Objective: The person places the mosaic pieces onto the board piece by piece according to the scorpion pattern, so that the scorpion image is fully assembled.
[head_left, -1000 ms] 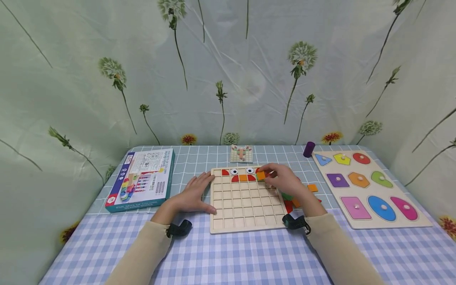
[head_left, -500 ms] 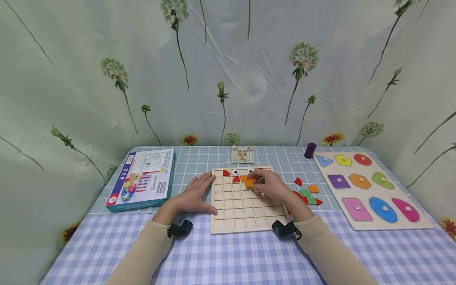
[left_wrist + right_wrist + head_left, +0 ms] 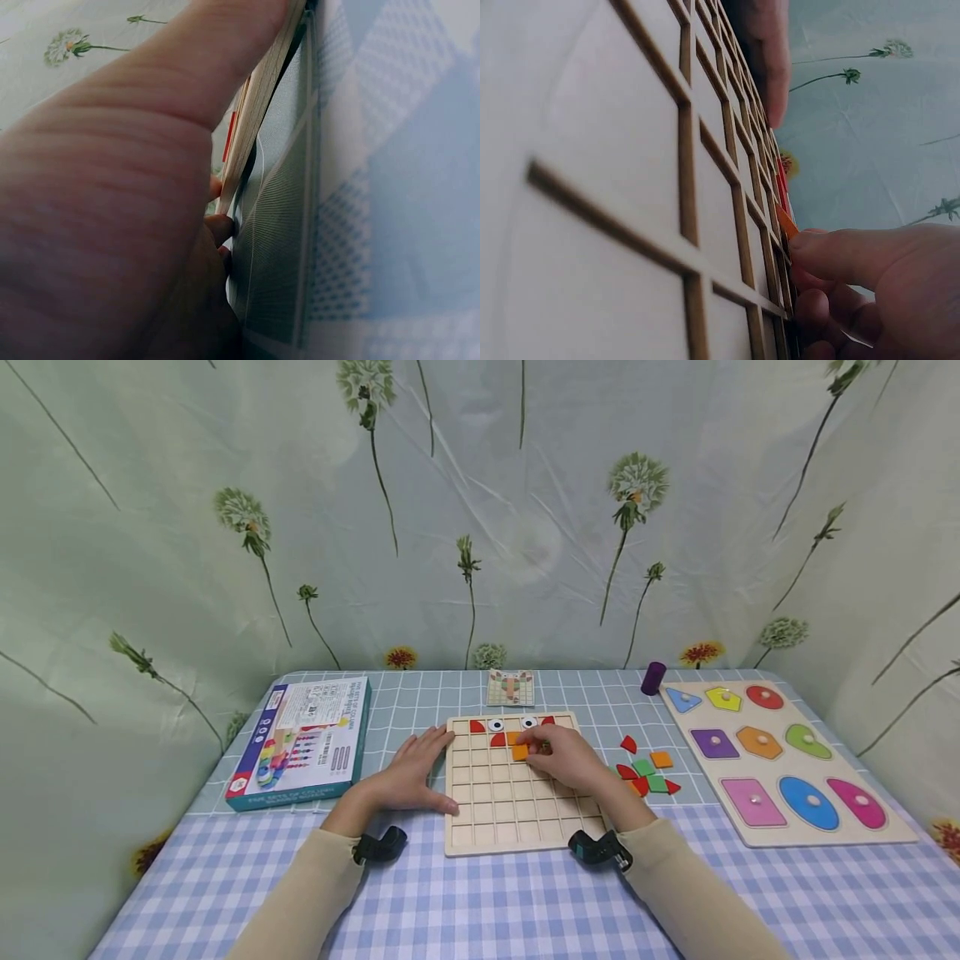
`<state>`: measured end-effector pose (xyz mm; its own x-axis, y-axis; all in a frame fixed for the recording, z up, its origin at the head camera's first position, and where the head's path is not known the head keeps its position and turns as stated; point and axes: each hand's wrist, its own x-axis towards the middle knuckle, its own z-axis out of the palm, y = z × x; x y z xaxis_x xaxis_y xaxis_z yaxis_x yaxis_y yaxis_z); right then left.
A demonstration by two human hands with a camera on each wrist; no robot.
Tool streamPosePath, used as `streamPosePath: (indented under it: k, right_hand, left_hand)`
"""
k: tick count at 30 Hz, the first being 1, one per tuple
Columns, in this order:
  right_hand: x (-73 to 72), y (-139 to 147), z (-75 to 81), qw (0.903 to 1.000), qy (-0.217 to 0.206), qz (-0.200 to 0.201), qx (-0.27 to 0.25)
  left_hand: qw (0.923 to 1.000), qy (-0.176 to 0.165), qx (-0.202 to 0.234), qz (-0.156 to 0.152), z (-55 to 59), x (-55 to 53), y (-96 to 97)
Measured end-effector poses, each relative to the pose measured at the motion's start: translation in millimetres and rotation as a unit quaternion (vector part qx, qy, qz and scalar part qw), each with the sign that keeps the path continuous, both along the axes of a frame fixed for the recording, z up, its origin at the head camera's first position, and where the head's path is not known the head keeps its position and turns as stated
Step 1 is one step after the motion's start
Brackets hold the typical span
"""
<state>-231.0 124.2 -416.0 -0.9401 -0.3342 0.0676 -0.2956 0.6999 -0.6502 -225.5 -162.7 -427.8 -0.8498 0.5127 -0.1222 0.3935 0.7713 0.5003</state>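
Observation:
A wooden grid board [image 3: 495, 814] lies in the middle of the table. Red quarter-circle pieces [image 3: 477, 727], white eye pieces [image 3: 496, 725] and an orange square fill some of its far cells. My right hand [image 3: 566, 760] pinches an orange square tile [image 3: 521, 752] between thumb and fingers, low over the third row; in the right wrist view the orange tile [image 3: 787, 223] is tilted at the grid. My left hand [image 3: 411, 772] rests at the board's left edge, fingers spread and thumb along the rim. In the left wrist view the thumb [image 3: 225, 52] lies against the board's side.
Loose tiles [image 3: 656, 783] in red, green and orange lie right of the board. Farther right is a knobbed shape puzzle [image 3: 750, 789] with a purple cylinder [image 3: 653, 678] near its corner. A small pattern card [image 3: 511, 688] stands behind the board; a flat box [image 3: 300, 739] lies left.
My right hand has moved left and slightly nearer with the orange tile, from the board's upper right to its third row. My left hand has stayed at the board's edge.

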Motion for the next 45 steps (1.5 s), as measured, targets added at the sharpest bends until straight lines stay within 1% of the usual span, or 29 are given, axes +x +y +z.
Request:
streamPosePath:
  k: [8,13,17,21,26,28,34,38,41,45]
  right_hand:
    - [0.3,-0.8,-0.5,1.0000,0.004,0.001,0.006]
    - [0.4,-0.5,0.2,1.0000,-0.005,-0.001,0.000]
    - [-0.4,1.0,-1.0,0.9999,-0.010,0.003,-0.006]
    - [-1.2,3.3,-1.1,0.9996,-0.023,0.006,-0.017]
    - [-1.5,7.8,2.6,0.9985,-0.039,0.023,-0.030]
    - [-1.8,9.3,3.5,0.9982,-0.041,0.032,-0.031]
    - [-2.1,11.8,5.0,0.9978,-0.046,0.042,-0.024]
    - [-3.4,12.7,7.1,0.9964,-0.061,0.047,-0.035]
    - [-4.3,16.0,9.8,0.9940,-0.085,0.055,-0.042]
    - [-6.7,25.2,12.7,0.9897,-0.109,0.077,-0.051]
  left_hand:
    - [1.0000,0.005,0.001,-0.004,-0.6,0.3,-0.4]
    - [1.0000,0.003,0.001,-0.005,1.2,0.4,0.7]
    - [1.0000,0.003,-0.003,-0.008,0.5,-0.8,1.1]
    - [0.9999,0.005,0.000,-0.009,0.6,-0.2,1.0]
    - [0.9999,0.005,0.004,-0.009,1.6,1.0,0.9]
    - [0.9999,0.006,0.004,-0.008,1.3,0.8,0.9]
    - [0.9999,0.004,0.002,-0.009,1.3,0.3,1.0]
    - [1.0000,0.003,0.005,-0.008,2.1,0.4,0.4]
    - [1.0000,0.002,0.006,-0.007,2.4,0.4,0.2]
    - [0.9999,0.004,0.005,-0.010,2.2,0.1,0.2]
